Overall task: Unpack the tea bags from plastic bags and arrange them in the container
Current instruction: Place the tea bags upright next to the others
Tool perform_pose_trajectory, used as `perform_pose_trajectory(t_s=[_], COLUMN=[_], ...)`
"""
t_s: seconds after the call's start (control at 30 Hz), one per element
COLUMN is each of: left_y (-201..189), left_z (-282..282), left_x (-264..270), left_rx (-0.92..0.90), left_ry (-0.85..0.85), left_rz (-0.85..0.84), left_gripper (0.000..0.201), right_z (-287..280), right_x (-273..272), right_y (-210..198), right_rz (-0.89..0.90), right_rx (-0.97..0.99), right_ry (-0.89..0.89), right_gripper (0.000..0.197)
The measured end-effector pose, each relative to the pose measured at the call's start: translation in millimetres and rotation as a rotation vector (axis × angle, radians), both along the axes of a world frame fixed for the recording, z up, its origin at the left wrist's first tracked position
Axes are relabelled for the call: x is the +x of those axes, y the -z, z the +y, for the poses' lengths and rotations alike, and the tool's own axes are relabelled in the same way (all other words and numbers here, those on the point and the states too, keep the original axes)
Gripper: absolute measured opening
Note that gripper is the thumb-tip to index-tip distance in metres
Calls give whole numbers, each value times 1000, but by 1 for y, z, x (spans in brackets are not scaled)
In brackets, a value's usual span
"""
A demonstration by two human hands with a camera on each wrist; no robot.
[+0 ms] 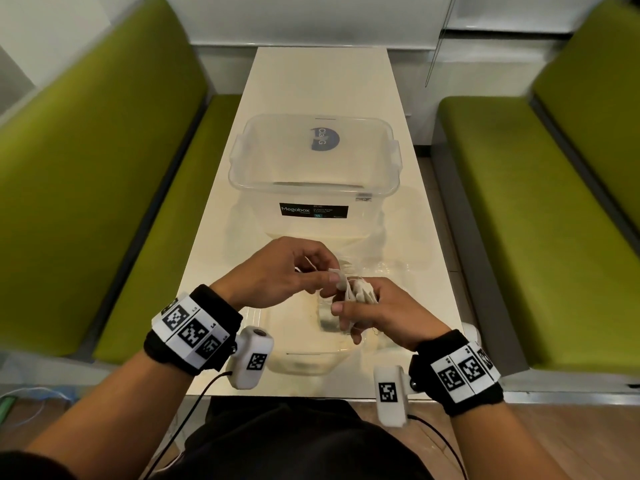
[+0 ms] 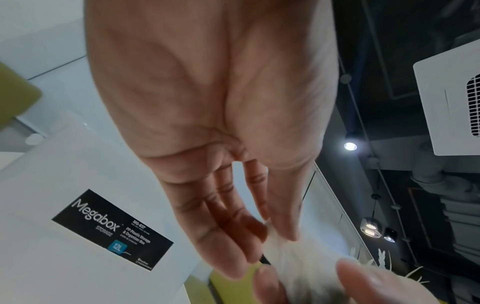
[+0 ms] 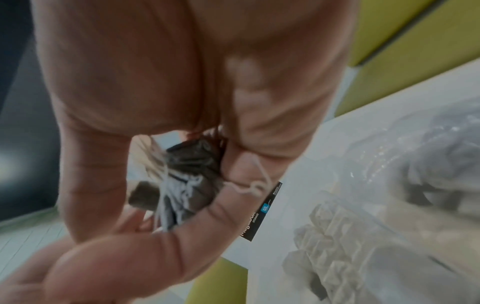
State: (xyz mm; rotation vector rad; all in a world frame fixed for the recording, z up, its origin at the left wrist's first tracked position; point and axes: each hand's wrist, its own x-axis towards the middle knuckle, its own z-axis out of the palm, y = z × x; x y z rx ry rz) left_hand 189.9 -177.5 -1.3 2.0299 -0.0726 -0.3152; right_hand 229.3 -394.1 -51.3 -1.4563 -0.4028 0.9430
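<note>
My right hand grips a bundle of white tea bags with loose strings, low over the table's near end. The right wrist view shows the bundle clamped between thumb and fingers. My left hand pinches one tea bag at the bundle's top; its fingertips meet on the white paper. The clear Megabox container stands open just beyond the hands, with only a blue sticker showing inside. Crumpled clear plastic bags lie right of the hands, with more tea bags inside.
A clear lid lies flat on the white table under my hands. Green benches run along both sides of the narrow table. Cables hang from the wrist cameras at the near edge.
</note>
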Motion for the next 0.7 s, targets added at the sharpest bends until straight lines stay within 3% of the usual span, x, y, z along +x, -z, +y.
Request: perform_pose_trajectory(t_s=[0.23,0.33,0.47,0.7], left_y=[-9,-11,-9,-5], left_z=[1,-2,-8,-1], left_x=[-6,-7,-6,-7], left_rx=[-146,-196,-168,-46], left_ry=[-46,-94,-134,-93], left_rz=[27,29,17,-33], left_gripper=[16,20,25,14], right_z=[-8,-9,-8,-8], right_x=[2,2,4,6], right_y=[1,-2,-4,-1], right_rz=[316,357,271,286], right_rx=[249,268,214,239], right_ry=[73,134,169,269], right_gripper=[55,47,42,30])
